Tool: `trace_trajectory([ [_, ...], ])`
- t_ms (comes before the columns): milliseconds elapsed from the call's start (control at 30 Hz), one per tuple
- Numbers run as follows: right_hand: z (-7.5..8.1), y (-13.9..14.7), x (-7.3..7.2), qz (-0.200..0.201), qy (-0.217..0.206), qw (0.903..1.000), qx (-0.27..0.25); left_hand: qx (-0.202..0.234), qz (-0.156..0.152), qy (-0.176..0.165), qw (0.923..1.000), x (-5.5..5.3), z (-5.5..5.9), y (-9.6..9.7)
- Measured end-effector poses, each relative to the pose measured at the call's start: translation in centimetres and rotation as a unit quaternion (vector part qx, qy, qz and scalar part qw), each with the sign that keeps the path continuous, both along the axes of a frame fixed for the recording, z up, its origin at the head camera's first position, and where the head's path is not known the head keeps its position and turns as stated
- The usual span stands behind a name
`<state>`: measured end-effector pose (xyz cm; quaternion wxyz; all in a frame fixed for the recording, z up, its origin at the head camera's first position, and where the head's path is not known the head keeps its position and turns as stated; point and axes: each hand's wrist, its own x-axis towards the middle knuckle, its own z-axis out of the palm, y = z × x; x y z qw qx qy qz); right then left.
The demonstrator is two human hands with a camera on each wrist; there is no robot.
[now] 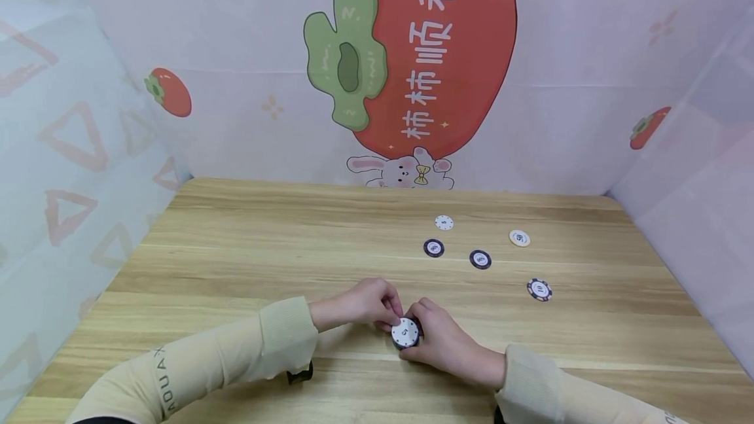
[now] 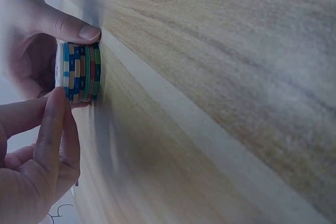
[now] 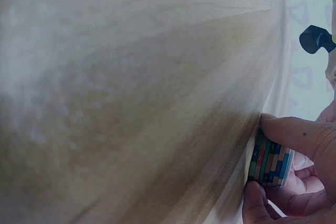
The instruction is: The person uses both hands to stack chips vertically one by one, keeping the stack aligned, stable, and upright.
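Observation:
A stack of poker chips (image 2: 81,74) stands on the wooden table, its chips' edges showing dark, blue, tan, red and green bands. On top lies a white poker chip (image 1: 405,332). My right hand (image 1: 444,340) grips the stack from the right, thumb on the near side and fingers round the far side. From the left, my left hand (image 1: 366,302) pinches the white chip's edge between thumb and fingertip. The right wrist view shows the right thumb and fingers (image 3: 255,203) at opposite sides of the stack, close to the tabletop.
Several loose chips lie flat beyond my right hand: a white one (image 1: 444,222), two black ones (image 1: 434,248) (image 1: 480,259), a cream one (image 1: 520,238) and a dark-rimmed one (image 1: 539,289). Printed cloth walls (image 1: 247,129) border the wooden table (image 1: 247,234) at the back and sides.

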<state>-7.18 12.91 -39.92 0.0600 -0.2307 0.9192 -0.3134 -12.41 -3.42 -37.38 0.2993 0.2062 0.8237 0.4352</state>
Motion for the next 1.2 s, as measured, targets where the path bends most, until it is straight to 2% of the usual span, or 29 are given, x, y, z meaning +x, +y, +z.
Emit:
trace_trajectory([
  [100,0.1,0.0,-0.1,0.000,-0.004,1.0000,0.002,0.002,-0.002,0.006,1.0000,0.0,-0.1,-0.1],
  [200,0.1,0.0,-0.1,-0.001,-0.010,0.9999,0.005,-0.008,-0.016,0.027,0.9995,-0.1,-0.3,-0.3],
  [367,0.1,0.0,-0.2,-0.005,-0.011,0.9999,0.004,-0.019,-0.068,0.072,0.9949,0.2,-0.7,-0.4],
  [467,0.0,0.0,-0.2,-0.008,-0.010,0.9999,0.003,-0.016,-0.084,0.092,0.9921,0.5,-0.7,-0.5],
  [700,0.4,0.3,-0.4,-0.008,-0.028,0.9996,-0.003,-0.031,-0.091,0.128,0.9871,1.1,-0.8,-0.3],
  [833,0.7,0.8,-0.5,0.002,-0.024,0.9997,0.007,-0.051,-0.101,0.162,0.9803,1.3,-1.0,-0.3],
  [967,1.2,1.5,-0.7,0.005,-0.030,0.9988,0.039,-0.075,-0.105,0.195,0.9722,1.6,-1.2,-0.3],
  [1067,1.6,2.0,-0.9,-0.003,-0.042,0.9976,0.055,-0.083,-0.106,0.209,0.9686,1.8,-1.2,-0.2],
  [1200,2.0,2.8,-0.9,-0.035,-0.048,0.9961,0.066,-0.088,-0.106,0.215,0.9669,1.9,-1.3,-0.2],
])
